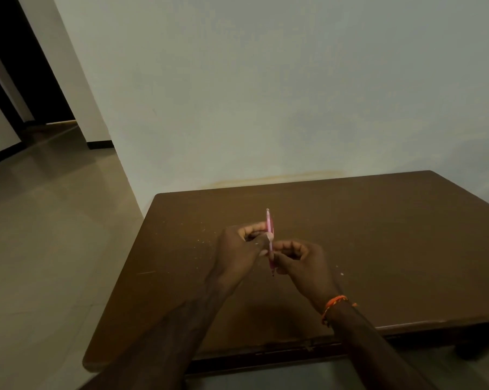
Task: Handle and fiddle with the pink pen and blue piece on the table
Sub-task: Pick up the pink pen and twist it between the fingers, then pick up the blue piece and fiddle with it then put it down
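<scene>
An orange thread band (334,305) is circling the right wrist nearest the camera. Just beyond it, the right hand (302,261) is pinching the lower end of the pink pen (270,243), its fingers curled in. The left hand (239,249) is closing around the pen's middle, thumb and fingers pressing the barrel. The pen is standing nearly upright, held above the brown worktop (378,235), tip pointing down. Pale specks are lying scattered on the worktop. A pale wall (265,94) is rising behind.
</scene>
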